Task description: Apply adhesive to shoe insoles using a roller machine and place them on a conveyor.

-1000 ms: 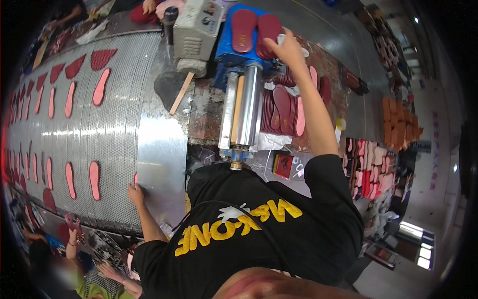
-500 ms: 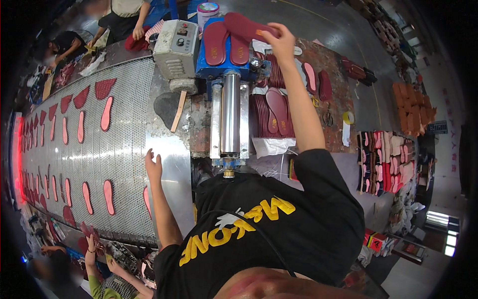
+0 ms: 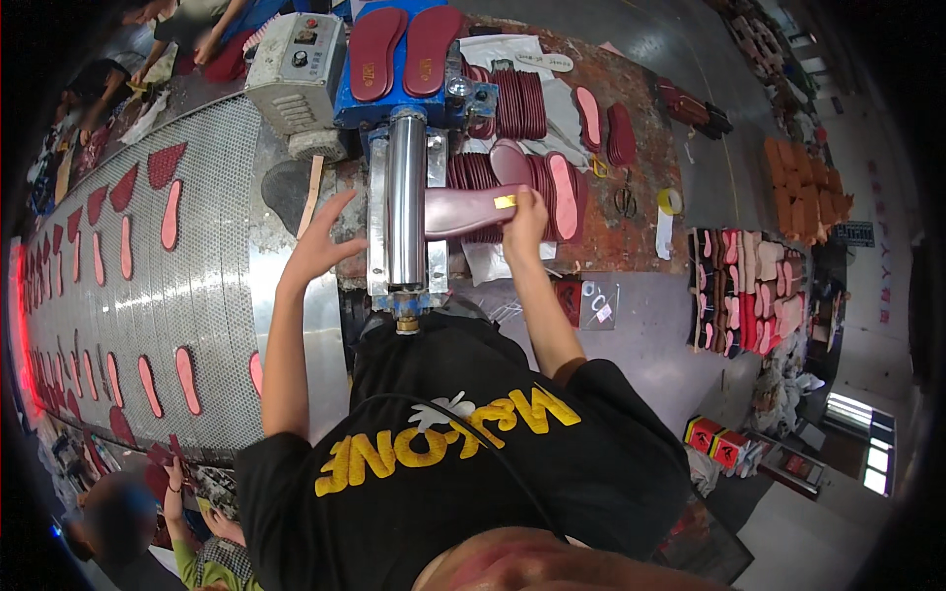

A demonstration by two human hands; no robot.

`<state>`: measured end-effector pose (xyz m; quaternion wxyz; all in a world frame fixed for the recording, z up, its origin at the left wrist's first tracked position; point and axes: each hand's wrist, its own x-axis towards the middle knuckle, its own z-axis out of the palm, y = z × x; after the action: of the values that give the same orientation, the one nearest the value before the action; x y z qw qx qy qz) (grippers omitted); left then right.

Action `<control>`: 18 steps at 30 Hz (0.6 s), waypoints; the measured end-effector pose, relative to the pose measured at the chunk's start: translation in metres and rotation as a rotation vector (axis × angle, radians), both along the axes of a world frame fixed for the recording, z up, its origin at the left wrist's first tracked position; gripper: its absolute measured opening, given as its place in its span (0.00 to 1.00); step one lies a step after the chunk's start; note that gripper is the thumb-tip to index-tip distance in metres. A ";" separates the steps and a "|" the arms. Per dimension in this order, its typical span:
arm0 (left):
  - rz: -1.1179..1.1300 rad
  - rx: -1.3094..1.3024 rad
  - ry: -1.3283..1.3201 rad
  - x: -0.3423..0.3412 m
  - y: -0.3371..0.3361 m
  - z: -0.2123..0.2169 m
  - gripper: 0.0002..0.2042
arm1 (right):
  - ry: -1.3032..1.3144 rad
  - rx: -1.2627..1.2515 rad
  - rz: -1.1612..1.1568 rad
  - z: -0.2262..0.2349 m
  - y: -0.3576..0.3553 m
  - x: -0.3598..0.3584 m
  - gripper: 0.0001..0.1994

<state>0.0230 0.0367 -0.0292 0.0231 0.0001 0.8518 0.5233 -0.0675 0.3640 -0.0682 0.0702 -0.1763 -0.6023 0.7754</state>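
- Here's the insole (image 3: pixel 463 212), out at the right side of the roller (image 3: pixel 407 197), over the near part of the stacks (image 3: pixel 473 169).
- Right hand (image 3: pixel 525 219) grips its outer end, beside the yellow patch.
- Left hand (image 3: pixel 325 241) is open, fingers spread, thumb toward the roller, just beside its frame.
- Now the room: right of the stacks, space runs out to the edge of the table (image 3: pixel 616 254), shared with scissors (image 3: pixel 625 202) and tape (image 3: pixel 669 202).
- On the left, the metal plate (image 3: pixel 327 345) leaves a strip between conveyor (image 3: pixel 128 305) and roller.
- And the line of it: long axis left to right, nearly square to the roller, broader visible part at the metal, narrower part in the grip.
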 end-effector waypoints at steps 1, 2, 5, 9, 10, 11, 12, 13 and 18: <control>-0.133 -0.091 0.083 -0.006 0.005 0.010 0.35 | -0.020 0.013 0.141 0.001 -0.004 0.008 0.11; -0.256 -0.185 0.169 -0.012 0.009 0.017 0.38 | 0.043 0.016 0.290 0.001 -0.008 0.016 0.12; -0.306 -0.301 0.221 -0.012 0.008 0.026 0.41 | -0.014 -0.010 0.523 -0.002 -0.011 0.036 0.14; -0.195 -0.428 0.313 -0.003 -0.020 0.020 0.39 | -0.226 0.215 0.590 -0.051 0.003 0.073 0.13; -0.177 -0.459 0.319 0.002 -0.029 0.016 0.38 | -0.260 0.316 0.653 -0.072 0.013 0.085 0.13; -0.171 -0.500 0.291 0.005 -0.039 0.014 0.38 | -0.335 0.369 0.690 -0.095 0.023 0.096 0.13; -0.148 -0.502 0.286 0.008 -0.049 0.010 0.38 | -0.339 0.431 0.732 -0.122 0.034 0.110 0.12; -0.141 -0.514 0.271 0.010 -0.058 0.005 0.38 | -0.389 0.424 0.751 -0.150 0.046 0.124 0.11; -0.055 -0.406 0.171 0.034 -0.116 -0.042 0.36 | -0.260 0.609 1.116 -0.248 0.105 0.162 0.06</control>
<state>0.0565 -0.0798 -0.0713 -0.0355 0.0632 0.9382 0.3384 0.0944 0.4688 -0.3157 -0.3699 0.0985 -0.7998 0.4624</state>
